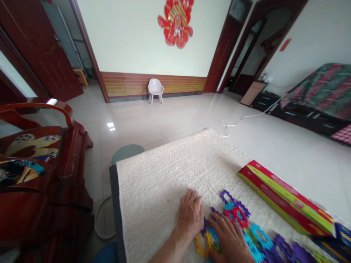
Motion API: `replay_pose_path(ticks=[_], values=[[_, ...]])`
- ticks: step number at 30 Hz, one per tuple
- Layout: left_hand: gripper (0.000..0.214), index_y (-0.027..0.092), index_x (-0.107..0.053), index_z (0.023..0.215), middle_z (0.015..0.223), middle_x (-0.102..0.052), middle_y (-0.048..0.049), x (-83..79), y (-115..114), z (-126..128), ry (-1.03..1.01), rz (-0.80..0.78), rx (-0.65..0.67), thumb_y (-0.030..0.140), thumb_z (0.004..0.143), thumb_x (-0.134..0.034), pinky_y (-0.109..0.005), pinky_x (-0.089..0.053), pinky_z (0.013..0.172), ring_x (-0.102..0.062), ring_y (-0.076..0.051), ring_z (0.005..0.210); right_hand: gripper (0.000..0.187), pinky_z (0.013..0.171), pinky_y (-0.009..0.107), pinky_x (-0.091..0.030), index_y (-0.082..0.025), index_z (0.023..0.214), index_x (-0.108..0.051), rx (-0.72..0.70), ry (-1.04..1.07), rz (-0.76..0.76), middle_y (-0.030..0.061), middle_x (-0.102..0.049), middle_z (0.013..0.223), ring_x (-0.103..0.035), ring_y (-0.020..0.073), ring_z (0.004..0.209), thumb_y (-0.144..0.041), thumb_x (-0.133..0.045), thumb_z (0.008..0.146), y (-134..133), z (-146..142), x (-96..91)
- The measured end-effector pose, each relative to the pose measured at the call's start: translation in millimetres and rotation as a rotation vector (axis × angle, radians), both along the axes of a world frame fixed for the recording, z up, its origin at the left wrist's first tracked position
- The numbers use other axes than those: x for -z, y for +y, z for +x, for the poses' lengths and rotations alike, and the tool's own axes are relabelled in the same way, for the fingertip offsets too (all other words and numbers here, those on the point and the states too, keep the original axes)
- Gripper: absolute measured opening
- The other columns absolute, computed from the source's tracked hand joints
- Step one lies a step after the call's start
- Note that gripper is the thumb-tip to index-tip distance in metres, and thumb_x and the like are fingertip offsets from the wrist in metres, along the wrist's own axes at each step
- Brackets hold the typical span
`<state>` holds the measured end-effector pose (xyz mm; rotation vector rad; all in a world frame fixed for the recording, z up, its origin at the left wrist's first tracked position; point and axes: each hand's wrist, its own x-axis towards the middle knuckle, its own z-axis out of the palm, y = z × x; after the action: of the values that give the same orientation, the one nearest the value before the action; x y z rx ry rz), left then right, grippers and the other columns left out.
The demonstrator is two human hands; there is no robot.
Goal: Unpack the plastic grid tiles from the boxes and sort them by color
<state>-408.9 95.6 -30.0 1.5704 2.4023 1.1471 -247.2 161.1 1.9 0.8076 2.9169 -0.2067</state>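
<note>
The fingers (196,200) of the left hand (191,215) lie close together, knuckles up, with their tips down on the cloth. A sliver of light blue shows at the tips, but I cannot tell whether they pinch it. The fingers (215,224) of the right hand (230,239) are stretched out flat and side by side, resting on top of the plastic pieces (236,215) without closing round any. Their tips reach toward the heel of the left hand. Both hands are palm down and the left forearm comes in from the lower edge.

The pieces are toothed frames in purple, red, blue and green, linked in a loose patch at the near right of the counter. A yellow piece (202,245) lies between the two wrists. They rest on a white quilted cloth (153,190) that covers the counter (113,204). A long red and green box (282,199) lies slanted just beyond the pieces.

Beyond the counter is a pale tiled floor (170,113) with a white cable (246,117) trailing across it. A small white chair (155,89) stands against the far wall, under a red ornament (177,22). A dark wooden armchair (41,153) stands at the left.
</note>
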Motion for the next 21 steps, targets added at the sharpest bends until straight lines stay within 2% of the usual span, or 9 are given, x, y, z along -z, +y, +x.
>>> replay_pose_path(ticks=[3, 6, 8, 10, 12, 14, 17, 19, 21], values=[[0.031, 0.020, -0.059, 0.115, 0.114, -0.067, -0.0095, -5.6, 14.5, 9.7, -0.036, 0.049, 0.051, 0.013, 0.087, -0.047, -0.037, -0.051, 0.097, -0.061, -0.021, 0.111, 0.057, 0.104, 0.063, -0.035, -0.028, 0.122, -0.063, 0.043, 0.027, 0.109, 0.0081, -0.061, 0.132, -0.048, 0.0395, 0.128, -0.019, -0.060, 0.066, 3.9, 16.6, -1.5], [0.027, 0.022, -0.062, 0.109, 0.105, -0.069, -0.0068, -13.0, 29.6, 3.0, -0.038, 0.050, 0.076, 0.014, 0.089, -0.045, -0.030, -0.054, 0.090, -0.065, -0.017, 0.101, 0.045, 0.101, 0.058, -0.040, -0.024, 0.120, -0.065, 0.137, 0.078, 0.148, 0.0100, -0.064, 0.126, -0.054, 0.0360, 0.122, -0.021, -0.054, 0.076, -7.6, 8.9, -19.7], [0.027, 0.022, -0.062, 0.108, 0.102, -0.071, -0.0063, -17.1, 38.6, -13.5, -0.038, 0.033, 0.063, 0.014, 0.090, -0.043, -0.030, -0.054, 0.089, -0.066, -0.017, 0.098, 0.050, 0.106, 0.054, -0.036, -0.021, 0.128, -0.059, 0.135, 0.138, 0.112, 0.0105, -0.058, 0.136, -0.050, 0.0319, 0.127, -0.020, -0.051, 0.079, -23.4, -8.8, -31.7], [0.028, 0.020, -0.064, 0.105, 0.098, -0.072, -0.0058, -19.8, 45.2, -36.3, -0.036, 0.006, 0.042, 0.014, 0.091, -0.040, -0.030, -0.054, 0.088, -0.068, -0.016, 0.093, 0.059, 0.110, 0.053, -0.032, -0.025, 0.138, -0.049, 0.038, 0.155, -0.026, 0.0068, -0.047, 0.147, -0.041, 0.0304, 0.136, -0.022, -0.052, 0.079, -42.0, -30.7, -35.8], [0.027, 0.019, -0.065, 0.103, 0.096, -0.072, -0.0064, -21.6, 49.1, -59.2, -0.025, -0.023, 0.039, 0.014, 0.090, -0.042, -0.030, -0.054, 0.088, -0.068, -0.017, 0.093, 0.068, 0.113, 0.056, -0.027, -0.031, 0.143, -0.042, -0.015, 0.160, -0.130, 0.0020, -0.033, 0.156, -0.030, 0.0323, 0.142, -0.022, -0.056, 0.077, -58.2, -50.7, -31.3], [0.027, 0.019, -0.066, 0.103, 0.099, -0.072, -0.0063, -22.2, 51.2, -75.8, -0.001, -0.043, 0.067, 0.013, 0.087, -0.045, -0.030, -0.052, 0.092, -0.067, -0.017, 0.096, 0.068, 0.113, 0.059, -0.023, -0.031, 0.143, -0.041, -0.009, 0.160, -0.164, 0.0019, -0.030, 0.158, -0.024, 0.0345, 0.144, -0.022, -0.057, 0.078, -67.6, -64.4, -23.2], [0.028, 0.019, -0.066, 0.104, 0.101, -0.071, -0.0057, -20.5, 54.4, -81.8, 0.032, -0.051, 0.164, 0.013, 0.087, -0.044, -0.030, -0.050, 0.094, -0.066, -0.017, 0.099, 0.052, 0.113, 0.061, -0.022, -0.029, 0.135, -0.049, 0.003, 0.158, -0.175, 0.0048, -0.044, 0.149, -0.030, 0.0350, 0.140, -0.027, -0.056, 0.084, -66.2, -69.1, -18.1], [0.029, 0.018, -0.066, 0.104, 0.102, -0.071, -0.0057, -17.6, 57.7, -74.7, 0.041, -0.048, 0.235, 0.013, 0.087, -0.043, -0.031, -0.051, 0.093, -0.065, -0.017, 0.099, 0.041, 0.113, 0.061, -0.022, -0.026, 0.127, -0.054, 0.044, 0.163, -0.165, 0.0072, -0.054, 0.137, -0.037, 0.0337, 0.136, -0.032, -0.055, 0.087, -58.3, -62.1, -22.0], [0.030, 0.018, -0.065, 0.106, 0.104, -0.070, -0.0061, -14.1, 61.1, -61.9, 0.041, -0.043, 0.299, 0.013, 0.087, -0.042, -0.032, -0.051, 0.094, -0.065, -0.017, 0.100, 0.036, 0.113, 0.059, -0.021, -0.024, 0.121, -0.057, 0.112, 0.176, -0.149, 0.0091, -0.058, 0.129, -0.040, 0.0324, 0.133, -0.033, -0.057, 0.086, -48.8, -49.1, -28.1]])
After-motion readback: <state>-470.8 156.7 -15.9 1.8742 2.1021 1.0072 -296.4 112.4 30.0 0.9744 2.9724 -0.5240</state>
